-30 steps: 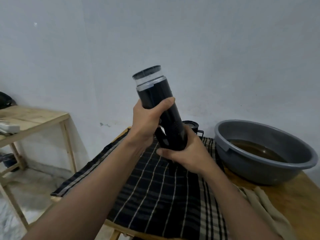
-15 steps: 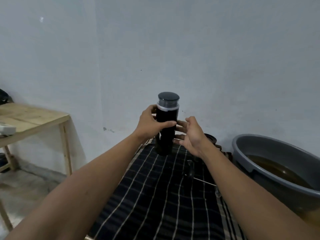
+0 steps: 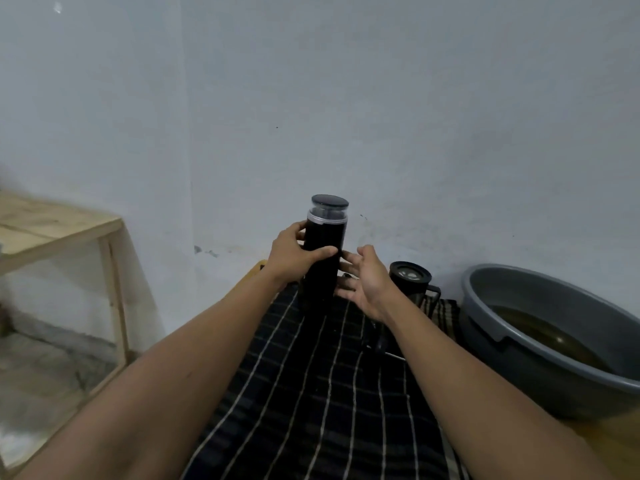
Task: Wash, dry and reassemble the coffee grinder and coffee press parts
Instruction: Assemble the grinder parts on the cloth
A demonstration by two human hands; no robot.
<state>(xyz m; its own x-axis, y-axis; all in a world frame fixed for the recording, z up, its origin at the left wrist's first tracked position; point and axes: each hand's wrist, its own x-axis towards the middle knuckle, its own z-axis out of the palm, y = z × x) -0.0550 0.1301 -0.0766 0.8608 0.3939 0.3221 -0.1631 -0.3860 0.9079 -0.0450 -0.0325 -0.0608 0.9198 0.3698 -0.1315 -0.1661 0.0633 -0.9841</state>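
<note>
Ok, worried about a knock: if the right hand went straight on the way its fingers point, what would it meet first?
Most likely the black grinder, which the left hand grips. The open right hand points at its body from close by; depth is unclear.

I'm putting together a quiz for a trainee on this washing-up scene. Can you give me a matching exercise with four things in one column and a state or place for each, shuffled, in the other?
Things
1. coffee grinder
2. coffee press
3. grey basin
4. right hand

States or places
A. holds brownish water
B. open, holding nothing
C. upright, in the grip of the left hand
D. near the wall, handle pointing toward the basin

Right pairs: 1-C, 2-D, 3-A, 4-B
</note>
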